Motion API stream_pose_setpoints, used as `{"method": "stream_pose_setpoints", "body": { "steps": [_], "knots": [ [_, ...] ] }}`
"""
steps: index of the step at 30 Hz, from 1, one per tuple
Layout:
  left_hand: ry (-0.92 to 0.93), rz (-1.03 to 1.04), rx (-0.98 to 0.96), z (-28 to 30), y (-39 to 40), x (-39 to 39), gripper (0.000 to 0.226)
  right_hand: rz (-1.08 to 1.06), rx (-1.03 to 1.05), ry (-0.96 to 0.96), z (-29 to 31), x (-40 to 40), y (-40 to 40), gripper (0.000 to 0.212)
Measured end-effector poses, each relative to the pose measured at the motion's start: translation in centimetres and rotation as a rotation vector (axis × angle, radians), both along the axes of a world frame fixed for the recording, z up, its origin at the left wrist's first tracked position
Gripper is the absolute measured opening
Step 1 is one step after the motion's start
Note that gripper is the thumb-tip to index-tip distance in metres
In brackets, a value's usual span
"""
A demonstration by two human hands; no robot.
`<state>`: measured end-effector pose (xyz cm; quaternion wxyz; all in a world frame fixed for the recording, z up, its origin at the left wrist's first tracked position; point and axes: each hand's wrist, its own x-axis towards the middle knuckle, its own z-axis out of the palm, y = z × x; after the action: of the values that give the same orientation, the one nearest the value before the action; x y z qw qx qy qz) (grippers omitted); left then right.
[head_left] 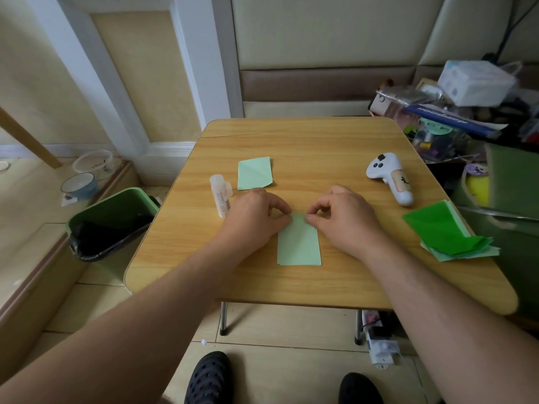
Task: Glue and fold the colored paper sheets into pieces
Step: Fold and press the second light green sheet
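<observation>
A pale green folded paper (pixel 299 243) lies flat in the middle of the wooden table (pixel 306 141). My left hand (pixel 255 214) pinches its far left corner between curled fingers and thumb. My right hand (pixel 341 212) pinches the far right corner the same way. A second pale green folded piece (pixel 254 173) lies farther back, left of centre. A clear glue stick (pixel 221 195) lies on its side just left of my left hand. A stack of dark and pale green sheets (pixel 450 233) sits at the table's right edge.
A white handheld controller (pixel 390 176) lies at the back right of the table. A green waste bin (pixel 112 221) with a black liner stands on the floor to the left. Cluttered boxes and bags (pixel 455 112) crowd the right side beyond the table.
</observation>
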<state>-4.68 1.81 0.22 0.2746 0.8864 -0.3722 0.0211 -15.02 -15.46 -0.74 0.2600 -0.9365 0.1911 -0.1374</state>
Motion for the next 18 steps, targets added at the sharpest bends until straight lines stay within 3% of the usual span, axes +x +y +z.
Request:
{"method": "stream_pose_setpoints", "body": {
  "steps": [18],
  "knots": [
    [-0.011, -0.024, -0.003, 0.0, -0.5, -0.1, 0.016, 0.018, -0.011, 0.003, -0.1, 0.9, 0.5, 0.008]
  ]
}}
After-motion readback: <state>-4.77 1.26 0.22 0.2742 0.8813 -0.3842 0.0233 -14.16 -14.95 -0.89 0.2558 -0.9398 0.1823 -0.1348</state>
